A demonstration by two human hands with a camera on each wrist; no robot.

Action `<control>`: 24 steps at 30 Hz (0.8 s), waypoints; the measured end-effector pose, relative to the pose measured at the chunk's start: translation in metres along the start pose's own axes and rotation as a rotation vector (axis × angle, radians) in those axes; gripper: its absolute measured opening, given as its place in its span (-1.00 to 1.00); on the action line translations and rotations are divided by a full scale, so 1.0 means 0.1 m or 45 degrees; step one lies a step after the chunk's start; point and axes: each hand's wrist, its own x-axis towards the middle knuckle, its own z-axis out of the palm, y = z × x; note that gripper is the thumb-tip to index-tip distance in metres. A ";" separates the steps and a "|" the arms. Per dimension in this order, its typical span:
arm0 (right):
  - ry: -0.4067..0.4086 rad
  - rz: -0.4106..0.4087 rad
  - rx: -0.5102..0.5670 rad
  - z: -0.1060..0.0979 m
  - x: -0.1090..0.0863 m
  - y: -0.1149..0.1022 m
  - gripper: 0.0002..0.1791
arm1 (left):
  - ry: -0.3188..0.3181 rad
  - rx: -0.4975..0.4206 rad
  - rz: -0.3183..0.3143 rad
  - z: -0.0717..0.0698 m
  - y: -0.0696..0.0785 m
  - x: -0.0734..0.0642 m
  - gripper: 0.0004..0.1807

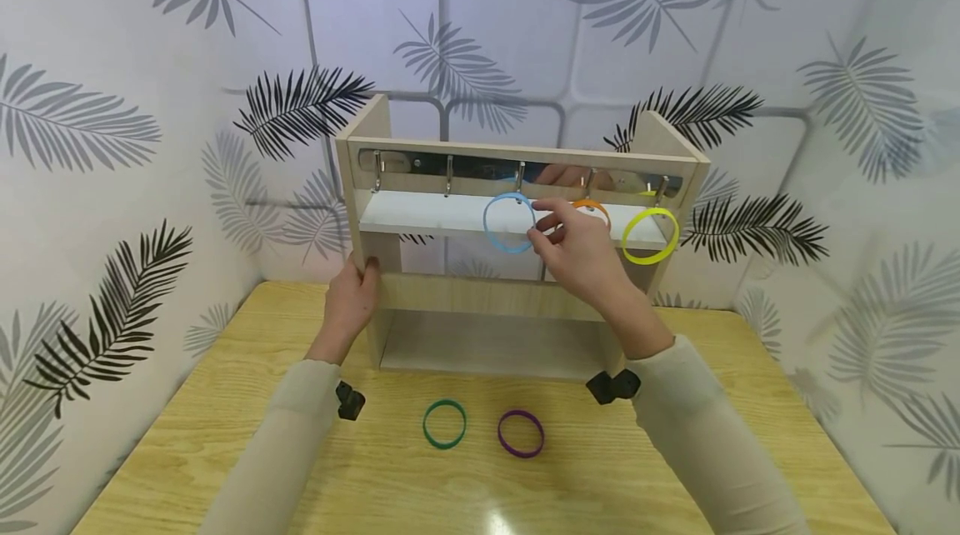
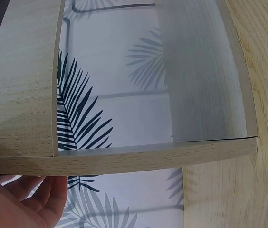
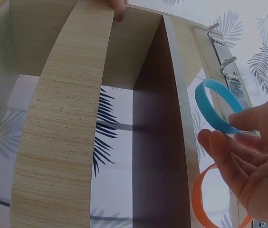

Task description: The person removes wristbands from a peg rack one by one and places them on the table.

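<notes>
A light blue silicone wristband [image 1: 486, 222] is at the middle hook [image 1: 520, 175] of a metal hook rail on a wooden shelf unit [image 1: 480, 292]. My right hand [image 1: 581, 256] pinches its right edge between thumb and fingers. In the right wrist view the blue band [image 3: 204, 105] tilts close to the rail; whether the hook passes through it I cannot tell. An orange wristband [image 3: 198, 194] hangs beside it, partly behind the hand in the head view. At the rightmost hook hangs a yellow wristband [image 1: 643, 259]. My left hand [image 1: 351, 302] grips the unit's left side panel [image 2: 124, 160].
A green wristband [image 1: 444, 445] and a purple wristband [image 1: 512, 448] lie on the wooden table [image 1: 420, 493] before the unit. Two bare hooks are on the rail's left part. Behind stands a leaf-patterned wall [image 1: 495, 2]. Dark wrist devices [image 1: 613, 387] sit by both cuffs.
</notes>
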 end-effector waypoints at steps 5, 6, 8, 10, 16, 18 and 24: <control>0.012 0.005 0.051 0.00 -0.02 0.02 -0.60 | 0.000 0.003 0.003 0.01 0.00 0.00 -0.45; 0.015 0.003 0.070 0.00 -0.02 0.02 -0.60 | 0.000 0.003 0.006 0.01 -0.01 0.00 -0.45; 0.019 0.005 0.110 0.00 -0.03 0.02 -0.60 | 0.000 0.001 0.014 0.01 0.00 0.00 -0.45; 0.027 0.003 0.137 0.00 -0.03 0.03 -0.61 | -0.001 -0.002 0.015 0.01 0.00 0.00 -0.45; 0.056 -0.012 0.175 0.00 -0.03 0.02 -0.64 | -0.007 -0.004 -0.004 0.00 0.00 0.00 -0.43; 0.061 -0.011 0.199 -0.01 -0.03 0.01 -0.65 | -0.007 -0.002 -0.006 0.01 0.00 0.00 -0.43; 0.052 0.004 0.252 -0.03 -0.04 -0.02 -0.66 | -0.003 -0.001 -0.001 0.01 0.00 0.00 -0.44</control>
